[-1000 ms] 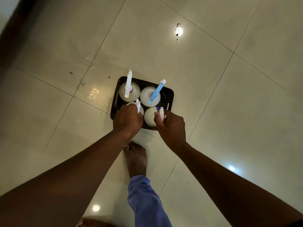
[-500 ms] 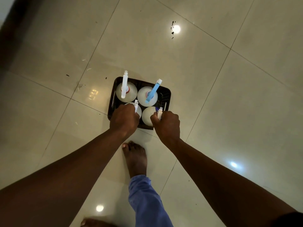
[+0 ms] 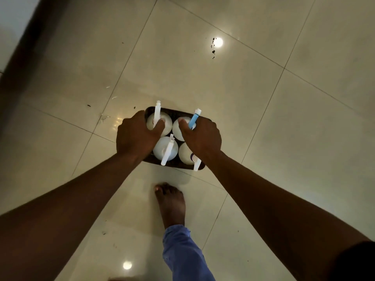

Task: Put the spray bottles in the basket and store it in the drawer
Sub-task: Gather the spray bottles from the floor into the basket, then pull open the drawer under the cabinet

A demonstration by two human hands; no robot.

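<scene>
A dark plastic basket [image 3: 177,113] stands on the tiled floor with several white spray bottles upright in it. The far-left bottle [image 3: 157,112] and the near-left bottle [image 3: 165,149] have white nozzles. A blue nozzle tops the far-right bottle [image 3: 193,119], and the near-right bottle [image 3: 185,156] is partly hidden. My left hand [image 3: 136,136] grips the basket's left side, thumb over the rim. My right hand [image 3: 203,136] grips the right side the same way. Whether the basket is off the floor I cannot tell.
My bare foot [image 3: 171,201] and blue trouser leg [image 3: 184,254] are just behind the basket. A dark skirting strip [image 3: 24,57] runs along the left edge. Small dark specks [image 3: 213,51] lie on the glossy tiles, which spread on all sides.
Both hands left the two near bottles and moved outward and forward to the basket's left and right sides, where they now hold it. The near nozzles now point towards me.
</scene>
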